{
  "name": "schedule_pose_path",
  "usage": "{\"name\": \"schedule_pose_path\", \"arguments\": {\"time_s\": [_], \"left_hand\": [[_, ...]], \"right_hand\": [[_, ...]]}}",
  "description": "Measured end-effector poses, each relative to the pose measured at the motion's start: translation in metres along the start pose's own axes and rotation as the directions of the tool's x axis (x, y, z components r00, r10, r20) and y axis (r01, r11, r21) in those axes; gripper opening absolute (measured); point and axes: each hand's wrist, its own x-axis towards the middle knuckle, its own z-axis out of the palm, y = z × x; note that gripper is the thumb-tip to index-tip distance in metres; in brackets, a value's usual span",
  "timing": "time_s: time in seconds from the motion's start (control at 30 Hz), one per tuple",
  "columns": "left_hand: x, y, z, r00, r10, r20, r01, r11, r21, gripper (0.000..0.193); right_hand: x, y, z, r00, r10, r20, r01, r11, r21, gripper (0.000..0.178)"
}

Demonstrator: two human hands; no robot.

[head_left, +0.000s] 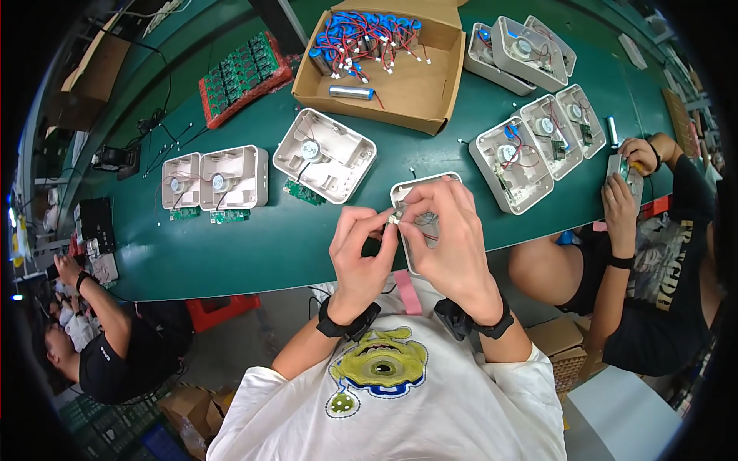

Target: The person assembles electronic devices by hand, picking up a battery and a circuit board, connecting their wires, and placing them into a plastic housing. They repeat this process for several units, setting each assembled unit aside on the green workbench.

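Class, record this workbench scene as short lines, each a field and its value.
Left hand: fingertips on small pale part
Right hand: fingertips on the same part
Below hands: open white casing
Surface: green table
Further left: three open casings
Back centre: cardboard box holding wired blue cylinders
Back left: green circuit boards
People nearby: one each side

Both forearms angle inward from the person's side of the table (254, 257), bare up to the wrists, which lie close to its near edge. The left hand (360, 253) reaches over that edge, back up, thumb and index fingertip brought together, the other fingers curled. The right hand (453, 246), also over the table, arches higher, knuckles bent, thumb and index pinching. The two hands' fingertips meet above the table.
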Motion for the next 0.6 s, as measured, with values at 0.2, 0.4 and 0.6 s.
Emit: {"name": "schedule_pose_path", "arguments": {"time_s": [0.2, 0.4, 0.6], "left_hand": [[0.0, 0.0019, 0.0, 0.998, 0.054, -0.013, -0.053, 0.996, 0.069, 0.029], [0.0026, 0.0035, 0.0012, 0.967, 0.254, -0.009, -0.242, 0.933, 0.264, 0.03], [0.007, 0.0056, 0.0028, 0.955, 0.297, 0.005, -0.287, 0.917, 0.277, 0.029]], "right_hand": [[-0.0019, -0.0023, 0.0006, 0.998, 0.053, 0.019, -0.053, 0.998, -0.015, 0.033], [-0.004, -0.0076, 0.003, 0.997, 0.081, -0.006, -0.081, 0.996, -0.044, 0.034], [-0.0052, -0.0056, 0.0075, 0.98, 0.196, -0.033, -0.195, 0.98, 0.039, 0.034]]}}
